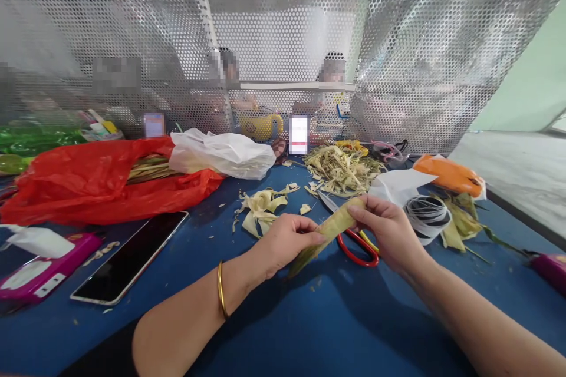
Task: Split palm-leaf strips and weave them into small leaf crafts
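A flat, pale green strip of dried leaf point(338, 221) is stretched slantwise between my two hands above the blue table. My left hand point(285, 242), with a gold bangle at the wrist, pinches its lower part. My right hand point(387, 227) grips the upper end between thumb and fingers. Beneath the strip lie scissors point(359, 250) with red and yellow handles, their blades partly hidden by the leaf. Left of the blades sits a small bunch of leaf scraps point(263, 206). A roll of white strip point(427, 219) stands right of my right hand.
A heap of leaf trimmings point(345, 168) lies farther back, near an upright lit phone point(298, 134). On the left are a red plastic bag point(88, 179), a dark phone point(132, 259) and a magenta power strip point(57, 271). A perforated metal screen point(283, 29) bounds the table; people sit behind it.
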The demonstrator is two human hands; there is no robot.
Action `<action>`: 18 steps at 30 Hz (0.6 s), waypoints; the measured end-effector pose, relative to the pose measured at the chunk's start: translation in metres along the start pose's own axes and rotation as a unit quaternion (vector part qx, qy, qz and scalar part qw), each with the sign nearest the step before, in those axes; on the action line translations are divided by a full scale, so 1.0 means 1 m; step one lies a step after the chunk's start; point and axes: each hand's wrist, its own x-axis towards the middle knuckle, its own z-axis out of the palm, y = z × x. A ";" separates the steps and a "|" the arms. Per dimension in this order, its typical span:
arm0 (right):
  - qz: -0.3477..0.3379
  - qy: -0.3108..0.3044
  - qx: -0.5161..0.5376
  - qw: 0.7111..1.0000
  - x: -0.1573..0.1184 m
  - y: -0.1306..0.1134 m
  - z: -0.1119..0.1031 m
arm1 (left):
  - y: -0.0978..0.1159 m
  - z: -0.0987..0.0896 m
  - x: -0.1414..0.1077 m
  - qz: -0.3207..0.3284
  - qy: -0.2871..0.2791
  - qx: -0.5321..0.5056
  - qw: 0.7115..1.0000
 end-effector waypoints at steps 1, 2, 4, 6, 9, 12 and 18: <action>-0.009 0.009 -0.013 1.000 0.001 0.001 -0.001 | 0.001 0.000 0.000 -0.013 0.005 -0.005 1.000; -0.018 0.016 -0.029 0.999 0.001 0.002 -0.001 | 0.003 0.000 -0.001 -0.021 0.008 -0.007 1.000; -0.040 0.034 -0.066 0.996 0.001 0.003 -0.001 | 0.006 0.000 -0.002 -0.024 0.005 -0.005 1.000; -0.063 0.054 -0.118 0.990 0.000 0.004 0.000 | 0.009 0.000 -0.003 -0.023 -0.004 -0.002 1.000; -0.086 0.061 -0.176 0.979 -0.001 0.003 0.001 | 0.012 -0.002 -0.004 -0.023 -0.010 0.016 1.000; -0.077 0.031 -0.171 0.982 0.000 0.003 -0.002 | 0.010 -0.006 -0.002 -0.008 -0.010 0.055 0.998; -0.037 -0.081 -0.267 0.959 0.009 0.001 -0.018 | 0.001 -0.015 0.007 0.049 0.022 0.176 0.983</action>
